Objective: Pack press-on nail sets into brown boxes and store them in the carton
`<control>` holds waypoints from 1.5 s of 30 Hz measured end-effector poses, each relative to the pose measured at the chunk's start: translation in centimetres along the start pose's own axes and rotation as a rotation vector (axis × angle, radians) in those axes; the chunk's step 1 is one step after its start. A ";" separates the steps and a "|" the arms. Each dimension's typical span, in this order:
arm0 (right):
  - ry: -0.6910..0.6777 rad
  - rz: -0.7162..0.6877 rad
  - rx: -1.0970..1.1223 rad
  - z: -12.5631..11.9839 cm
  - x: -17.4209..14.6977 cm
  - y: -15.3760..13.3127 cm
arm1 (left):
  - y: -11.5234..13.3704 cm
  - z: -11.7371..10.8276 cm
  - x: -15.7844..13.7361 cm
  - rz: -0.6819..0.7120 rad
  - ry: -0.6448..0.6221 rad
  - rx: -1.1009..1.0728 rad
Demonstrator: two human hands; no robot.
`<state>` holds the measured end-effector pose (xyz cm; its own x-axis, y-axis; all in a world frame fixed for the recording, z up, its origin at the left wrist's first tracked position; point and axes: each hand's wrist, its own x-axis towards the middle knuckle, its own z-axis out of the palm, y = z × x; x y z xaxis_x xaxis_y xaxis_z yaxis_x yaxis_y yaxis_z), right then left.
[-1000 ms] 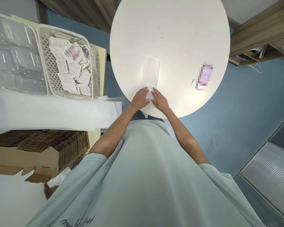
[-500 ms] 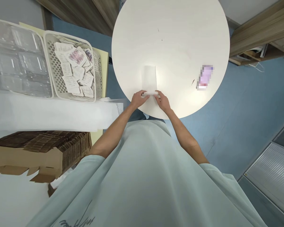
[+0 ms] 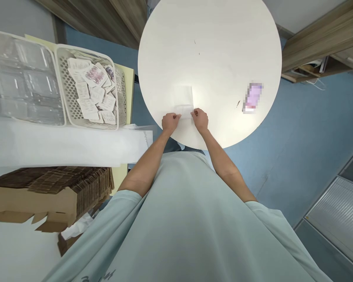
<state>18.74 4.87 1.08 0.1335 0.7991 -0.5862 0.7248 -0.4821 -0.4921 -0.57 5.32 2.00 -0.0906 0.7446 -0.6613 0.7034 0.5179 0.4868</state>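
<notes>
A thin, whitish translucent sheet (image 3: pixel 183 94) lies on the round white table, its near part doubled over into a flat, layered section. I cannot tell whether it is foam or plastic, or whether anything is wrapped inside. My left hand (image 3: pixel 169 123) is closed in a pinch at the left near corner of the folded part. At the right near corner, my right hand (image 3: pixel 200 120) pinches the same sheet between thumb and fingers.
On the round table (image 3: pixel 217 35) a blurred purple phone-like object (image 3: pixel 252 97) lies to the right. To the left are a white basket of printed cards (image 3: pixel 117 113), a basket of clear plastic boxes (image 3: pixel 41 84), long white sheets (image 3: pixel 61 143) and stacked brown cardboard (image 3: pixel 94 184).
The near end of the sheet, held up as a narrow roll or fold before, now lies flatter on the table. Both hands have turned slightly and stay at its near corners.
</notes>
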 end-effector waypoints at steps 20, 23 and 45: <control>-0.190 -0.483 -0.263 0.1 -3.7 1.7 | -2.1 1.4 -1.1 0.652 -0.176 0.129; -0.231 -0.520 -0.241 0.2 -5.6 2.5 | -3.1 1.3 -2.6 0.653 -0.207 0.147; -0.034 -0.159 -0.033 0.9 -4.0 1.2 | -0.9 1.3 -1.4 0.077 0.035 -0.009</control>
<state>18.49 0.78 2.25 -0.0072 0.8512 -0.5248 0.7567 -0.3385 -0.5593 -0.14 3.22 1.75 -0.0614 0.7964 -0.6016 0.7032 0.4623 0.5402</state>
